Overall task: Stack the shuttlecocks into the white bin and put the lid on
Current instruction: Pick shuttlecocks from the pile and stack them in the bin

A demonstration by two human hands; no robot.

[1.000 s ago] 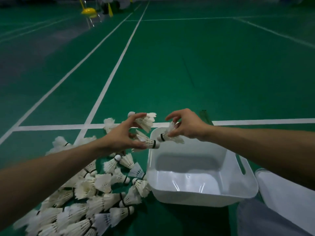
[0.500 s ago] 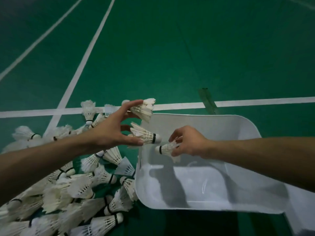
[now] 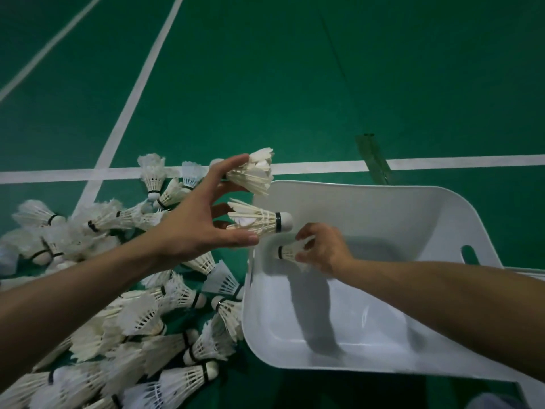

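A white bin point(image 3: 413, 202) stands on the green court floor at the right, with nothing on its visible floor. My right hand point(image 3: 323, 250) is inside the bin near its left wall, shut on one shuttlecock point(image 3: 287, 251) with its cork pointing left. My left hand point(image 3: 203, 222) hovers just left of the bin's rim and holds two shuttlecocks: an upper one point(image 3: 253, 175) between the fingertips and a lower one point(image 3: 259, 221) with its cork over the rim. A heap of several white shuttlecocks point(image 3: 132, 320) lies on the floor to the left. The lid shows as a thin white edge point(image 3: 528, 271) behind my right forearm.
White court lines point(image 3: 324, 165) cross the green floor beyond the bin. A strip of green tape point(image 3: 373, 157) lies across the line behind the bin. Open floor stretches beyond. A grey shape point(image 3: 495, 401) shows at the bottom right corner.
My view tilted down and closer. The right hand went down into the bin with its shuttlecock. The left hand stayed beside the rim, still holding its two shuttlecocks.
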